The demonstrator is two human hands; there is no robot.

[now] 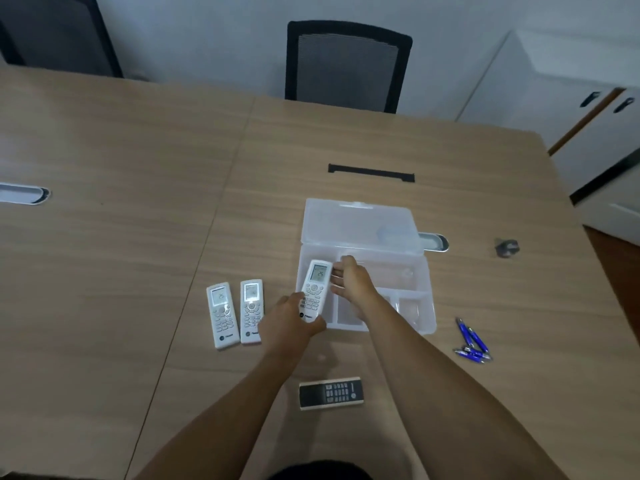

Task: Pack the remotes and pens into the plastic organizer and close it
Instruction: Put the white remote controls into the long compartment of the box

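A clear plastic organizer [424, 306] lies open on the table, its lid [360, 221] folded back. My left hand [289, 323] grips the near end of a white remote [316, 287] held over the organizer's left edge. My right hand [351, 277] touches that remote's far right side, fingers spread. Two more white remotes [222, 315] [251, 311] lie side by side to the left. A dark remote [330, 393] lies crosswise near me. Several blue pens [472, 341] sit to the right of the organizer.
A black cable slot [371, 173] is set in the table beyond the organizer. A small dark object [506, 247] lies at the far right. An office chair [346, 64] stands behind the table, and white cabinets [571, 98] are at the right.
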